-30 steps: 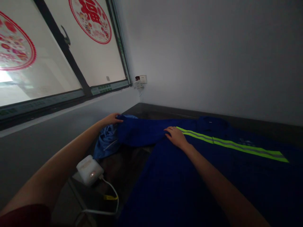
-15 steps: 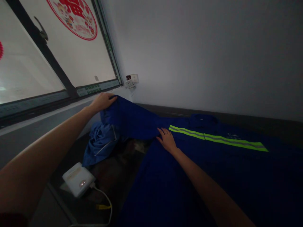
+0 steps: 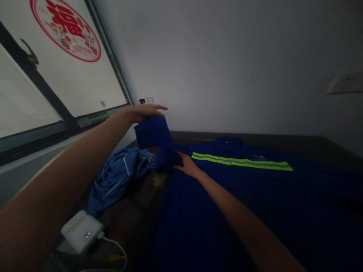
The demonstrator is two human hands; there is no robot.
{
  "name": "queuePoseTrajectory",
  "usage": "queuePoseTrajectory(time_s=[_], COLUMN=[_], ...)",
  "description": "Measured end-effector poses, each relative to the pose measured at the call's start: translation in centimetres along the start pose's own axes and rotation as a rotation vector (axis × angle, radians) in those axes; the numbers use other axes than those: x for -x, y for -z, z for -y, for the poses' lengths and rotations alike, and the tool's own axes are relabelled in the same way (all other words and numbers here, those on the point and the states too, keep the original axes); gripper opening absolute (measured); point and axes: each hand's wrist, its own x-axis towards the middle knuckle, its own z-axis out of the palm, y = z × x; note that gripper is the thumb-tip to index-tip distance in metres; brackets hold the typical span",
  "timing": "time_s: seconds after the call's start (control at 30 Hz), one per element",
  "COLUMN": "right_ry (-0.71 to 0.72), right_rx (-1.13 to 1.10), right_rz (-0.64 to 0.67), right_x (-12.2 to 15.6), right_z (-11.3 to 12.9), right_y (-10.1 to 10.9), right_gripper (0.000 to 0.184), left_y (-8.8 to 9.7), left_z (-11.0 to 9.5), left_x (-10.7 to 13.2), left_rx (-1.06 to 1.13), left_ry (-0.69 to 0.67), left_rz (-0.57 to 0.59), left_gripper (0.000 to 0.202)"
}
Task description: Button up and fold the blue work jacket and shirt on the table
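Jacket (image 3: 215, 207), dark blue: lower centre to right of the frame, spread on the table (image 3: 126, 215), yellow-green stripe (image 3: 244, 161) across the chest. Sleeve (image 3: 153, 132): left of centre, raised, its end pinched in the left hand (image 3: 147, 112). Right hand (image 3: 186, 165): fingers spread, resting by the sleeve's base, seemingly without a grip, though shadow obscures this. Progress, as judged: body laid out; sleeve not yet set down. Adjacent, lower left: crumpled garment (image 3: 115, 175), white box (image 3: 81, 230).
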Motion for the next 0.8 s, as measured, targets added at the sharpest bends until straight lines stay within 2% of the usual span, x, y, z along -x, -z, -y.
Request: queuePoseTrajectory(time_s=[0.07, 0.13, 0.23, 0.27, 0.33, 0.37, 0.43, 0.5, 0.57, 0.6, 0.7, 0.8], right_ry=[0.045, 0.057, -0.086, -0.190, -0.445, -0.568, -0.739, -0.835, -0.901, -0.921, -0.942, -0.940], right_rx=[-0.160, -0.335, -0.527, -0.580, -0.655, -0.675, -0.688, -0.703, -0.720, -0.725, -0.721, -0.716], right_rz=[-0.152, -0.309, -0.483, -0.537, -0.618, -0.634, -0.612, -0.562, -0.541, -0.547, -0.596, -0.609], right_x=[1.1, 2.9, 6.4, 7.9, 11.0, 12.8, 16.2, 19.2, 21.4, 22.1, 22.7, 21.8], right_z=[0.5, 0.5, -1.3, -2.3, -4.7, -5.9, -7.9, -9.5, -10.6, -11.0, -12.3, -13.6], right_y=[2.5, 5.4, 9.9, 11.2, 13.3, 14.0, 14.8, 14.9, 14.8, 14.9, 15.3, 15.7], right_gripper=[0.098, 0.109, 0.110, 0.102, 0.076, 0.062, 0.045, 0.040, 0.043, 0.046, 0.050, 0.043], left_y=[-3.0, -6.9, -14.2, -16.7, -21.4, -23.4, -26.5, -28.2, -28.5, -28.3, -27.0, -26.1], left_z=[-2.1, -3.9, -6.4, -7.0, -7.4, -7.2, -5.4, -2.4, 1.3, 3.1, 7.8, 10.9], left_x=[-0.8, -2.1, -3.5, -3.6, -3.1, -2.7, -1.8, -1.1, -0.7, -0.6, -0.4, -0.1], left_rx=[0.130, 0.353, 0.681, 0.724, 0.765, 0.769, 0.676, 0.427, 0.158, 0.071, -0.014, -0.062], left_ry=[-0.048, -0.108, -0.204, -0.222, -0.245, -0.270, -0.335, -0.421, -0.469, -0.444, -0.324, -0.217], left_rz=[0.030, 0.099, 0.213, 0.248, 0.314, 0.334, 0.268, 0.084, -0.104, -0.172, -0.248, -0.220], left_gripper=[0.046, 0.042, 0.047, 0.050, 0.058, 0.062, 0.059, 0.047, 0.037, 0.034, 0.032, 0.036])
